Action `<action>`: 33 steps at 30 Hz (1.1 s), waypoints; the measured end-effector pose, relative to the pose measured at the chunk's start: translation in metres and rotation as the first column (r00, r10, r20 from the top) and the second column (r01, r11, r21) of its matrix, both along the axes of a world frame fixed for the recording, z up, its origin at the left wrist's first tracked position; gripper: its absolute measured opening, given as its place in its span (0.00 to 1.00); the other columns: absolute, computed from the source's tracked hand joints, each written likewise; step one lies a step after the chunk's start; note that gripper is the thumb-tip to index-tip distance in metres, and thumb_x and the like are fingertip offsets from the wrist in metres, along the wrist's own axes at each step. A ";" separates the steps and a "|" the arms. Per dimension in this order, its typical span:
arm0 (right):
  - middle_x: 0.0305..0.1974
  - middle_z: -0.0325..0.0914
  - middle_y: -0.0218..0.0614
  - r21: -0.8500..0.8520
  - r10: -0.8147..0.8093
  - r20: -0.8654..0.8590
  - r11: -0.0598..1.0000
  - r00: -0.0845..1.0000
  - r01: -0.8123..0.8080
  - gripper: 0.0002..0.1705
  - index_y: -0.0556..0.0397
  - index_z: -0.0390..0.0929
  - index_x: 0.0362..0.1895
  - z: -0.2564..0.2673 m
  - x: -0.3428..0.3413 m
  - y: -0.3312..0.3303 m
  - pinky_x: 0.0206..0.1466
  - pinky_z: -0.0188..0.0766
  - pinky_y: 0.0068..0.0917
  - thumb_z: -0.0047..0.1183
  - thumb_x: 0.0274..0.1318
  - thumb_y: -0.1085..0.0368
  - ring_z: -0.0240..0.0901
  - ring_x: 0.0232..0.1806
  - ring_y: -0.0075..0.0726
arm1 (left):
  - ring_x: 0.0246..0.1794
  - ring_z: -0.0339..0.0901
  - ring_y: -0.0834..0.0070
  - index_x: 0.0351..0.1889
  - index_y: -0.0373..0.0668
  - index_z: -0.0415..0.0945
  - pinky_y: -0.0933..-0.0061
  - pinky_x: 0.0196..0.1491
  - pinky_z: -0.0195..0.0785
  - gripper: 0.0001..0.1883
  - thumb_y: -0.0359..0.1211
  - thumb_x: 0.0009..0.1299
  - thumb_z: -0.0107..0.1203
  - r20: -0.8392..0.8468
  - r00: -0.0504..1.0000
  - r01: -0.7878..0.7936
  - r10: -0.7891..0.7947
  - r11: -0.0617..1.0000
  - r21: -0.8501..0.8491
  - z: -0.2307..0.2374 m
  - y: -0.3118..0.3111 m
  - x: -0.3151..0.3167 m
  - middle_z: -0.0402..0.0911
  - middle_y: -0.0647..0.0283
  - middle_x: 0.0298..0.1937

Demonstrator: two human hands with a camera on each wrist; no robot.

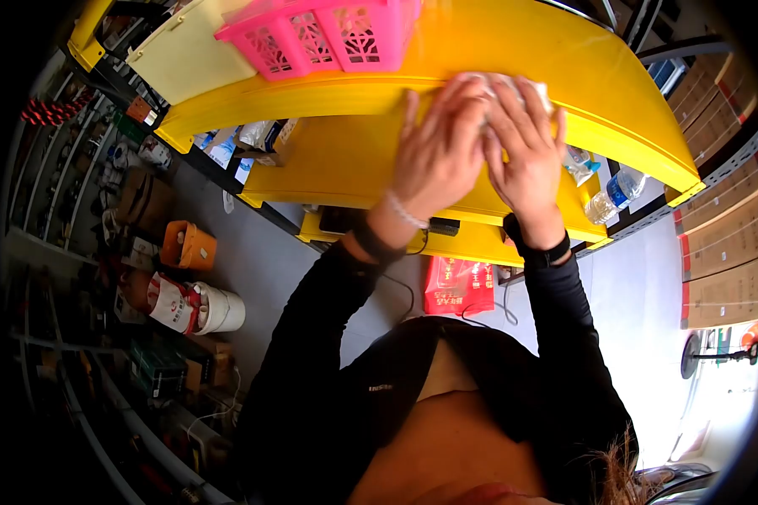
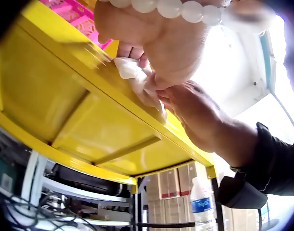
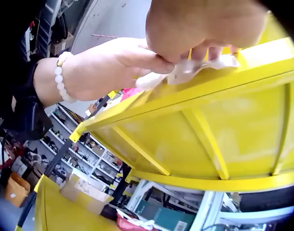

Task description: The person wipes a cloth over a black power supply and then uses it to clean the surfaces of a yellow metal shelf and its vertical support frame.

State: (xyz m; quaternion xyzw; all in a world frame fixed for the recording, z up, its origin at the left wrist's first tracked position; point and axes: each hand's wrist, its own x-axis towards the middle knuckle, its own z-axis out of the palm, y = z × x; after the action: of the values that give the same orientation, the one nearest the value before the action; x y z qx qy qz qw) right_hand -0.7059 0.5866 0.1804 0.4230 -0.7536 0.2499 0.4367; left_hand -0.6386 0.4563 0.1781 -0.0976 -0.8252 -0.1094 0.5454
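Note:
Both hands are side by side at the front edge of a yellow metal shelf (image 1: pixel 581 84), over a crumpled white cloth (image 1: pixel 541 87). My left hand (image 1: pixel 442 156), blurred in the head view and with a beaded bracelet at its wrist, grips the cloth with bent fingers. Fingers extended, my right hand (image 1: pixel 524 160) presses on the cloth beside it. From the left wrist, the bunched cloth (image 2: pixel 130 70) shows under the left palm and along the shelf lip. From the right wrist, part of the cloth (image 3: pixel 185 72) hangs at the edge below the right fingertips.
A pink plastic basket (image 1: pixel 320 38) and a cream bin (image 1: pixel 194 50) stand on the shelf's left part. Below, a water bottle (image 1: pixel 616 195) lies on a lower level at the right. A red bag (image 1: pixel 459 286) is on the floor; cardboard boxes (image 1: pixel 724 252) are stacked right.

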 end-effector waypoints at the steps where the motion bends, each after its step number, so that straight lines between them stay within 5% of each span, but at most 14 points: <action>1: 0.66 0.69 0.24 -0.009 -0.049 0.005 0.999 0.999 0.049 0.23 0.38 0.76 0.59 -0.004 -0.003 0.010 0.75 0.32 0.54 0.53 0.57 0.60 0.58 0.71 0.36 | 0.69 0.66 0.64 0.57 0.45 0.66 0.39 0.68 0.43 0.25 0.28 0.61 0.60 0.036 0.999 0.016 -0.017 1.000 0.019 -0.001 0.012 -0.005 0.72 0.63 0.65; 4: 0.71 0.61 0.33 -0.079 -0.167 0.099 0.981 0.981 0.175 0.28 0.40 0.66 0.69 -0.017 -0.010 0.033 0.75 0.12 0.52 0.46 0.64 0.58 0.48 0.76 0.39 | 0.72 0.63 0.71 0.67 0.50 0.62 0.37 0.70 0.33 0.29 0.31 0.67 0.54 0.064 0.998 0.007 -0.005 1.000 -0.024 -0.004 0.042 -0.025 0.68 0.66 0.69; 9: 0.77 0.44 0.40 0.036 -0.239 0.138 0.971 0.961 0.236 0.31 0.38 0.62 0.72 -0.039 -0.012 0.037 0.72 0.16 0.66 0.45 0.66 0.50 0.32 0.79 0.55 | 0.75 0.55 0.81 0.71 0.64 0.64 0.29 0.70 0.16 0.28 0.39 0.71 0.47 0.133 0.953 -0.240 0.273 0.945 -0.221 -0.014 0.043 -0.025 0.61 0.76 0.74; 10: 0.77 0.44 0.41 0.055 -0.237 0.129 0.971 0.963 0.232 0.32 0.38 0.61 0.72 -0.046 -0.012 0.031 0.72 0.16 0.67 0.45 0.66 0.50 0.32 0.79 0.55 | 0.75 0.54 0.84 0.69 0.66 0.66 0.29 0.70 0.16 0.27 0.41 0.70 0.47 0.113 0.942 -0.283 0.315 0.930 -0.235 -0.022 0.034 -0.024 0.59 0.83 0.74; 13: 0.76 0.46 0.46 0.097 -0.215 0.135 0.974 0.967 0.203 0.33 0.39 0.60 0.72 -0.063 0.000 0.006 0.71 0.14 0.68 0.47 0.65 0.51 0.35 0.78 0.56 | 0.74 0.54 0.84 0.70 0.67 0.65 0.30 0.70 0.14 0.28 0.40 0.69 0.48 0.089 0.925 -0.336 0.370 0.904 -0.264 -0.048 0.004 -0.018 0.59 0.84 0.74; 15: 0.75 0.50 0.43 -0.017 -0.057 0.209 0.998 0.976 0.062 0.33 0.41 0.60 0.72 -0.066 0.008 -0.013 0.70 0.12 0.70 0.47 0.64 0.53 0.39 0.78 0.51 | 0.74 0.56 0.82 0.69 0.66 0.65 0.30 0.69 0.11 0.28 0.39 0.68 0.50 0.129 0.908 -0.360 0.399 0.900 -0.246 -0.057 -0.015 -0.007 0.62 0.82 0.73; 21: 0.74 0.54 0.31 0.111 -0.180 0.114 0.980 0.977 0.168 0.35 0.43 0.59 0.73 -0.049 0.032 -0.075 0.70 0.10 0.70 0.48 0.62 0.55 0.42 0.78 0.42 | 0.74 0.58 0.74 0.68 0.61 0.67 0.31 0.68 0.05 0.29 0.38 0.66 0.54 0.068 0.876 -0.456 0.478 0.865 -0.212 -0.065 -0.074 0.012 0.66 0.76 0.71; 30: 0.75 0.53 0.29 0.034 -0.188 0.089 0.982 0.978 0.186 0.38 0.43 0.59 0.73 -0.041 0.077 -0.182 0.70 0.09 0.70 0.49 0.55 0.60 0.43 0.78 0.38 | 0.71 0.63 0.74 0.63 0.61 0.72 0.34 0.70 0.07 0.28 0.33 0.62 0.55 -0.068 0.906 -0.422 0.418 0.876 -0.235 -0.041 -0.187 0.052 0.71 0.78 0.67; 32: 0.74 0.54 0.29 0.053 -0.196 0.086 0.980 0.977 0.192 0.37 0.42 0.61 0.71 -0.038 0.090 -0.209 0.70 0.09 0.72 0.48 0.53 0.62 0.44 0.78 0.36 | 0.73 0.60 0.78 0.67 0.65 0.69 0.32 0.70 0.07 0.29 0.34 0.65 0.52 -0.046 0.899 -0.435 0.435 0.879 -0.193 -0.041 -0.213 0.062 0.65 0.82 0.71; 33: 0.75 0.51 0.32 0.102 -0.220 0.046 0.971 0.974 0.215 0.43 0.45 0.54 0.74 -0.037 0.095 -0.222 0.70 0.07 0.67 0.52 0.53 0.59 0.40 0.78 0.42 | 0.74 0.58 0.80 0.68 0.67 0.67 0.31 0.70 0.08 0.29 0.35 0.67 0.51 -0.035 0.895 -0.443 0.444 0.879 -0.174 -0.040 -0.226 0.068 0.62 0.84 0.73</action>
State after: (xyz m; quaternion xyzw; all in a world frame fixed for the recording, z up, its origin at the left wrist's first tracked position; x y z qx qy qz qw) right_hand -0.6109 0.3644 0.1438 0.3512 -0.8188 0.1758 0.4187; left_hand -0.5709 0.2299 0.1381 0.0459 -0.8338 0.0919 0.5424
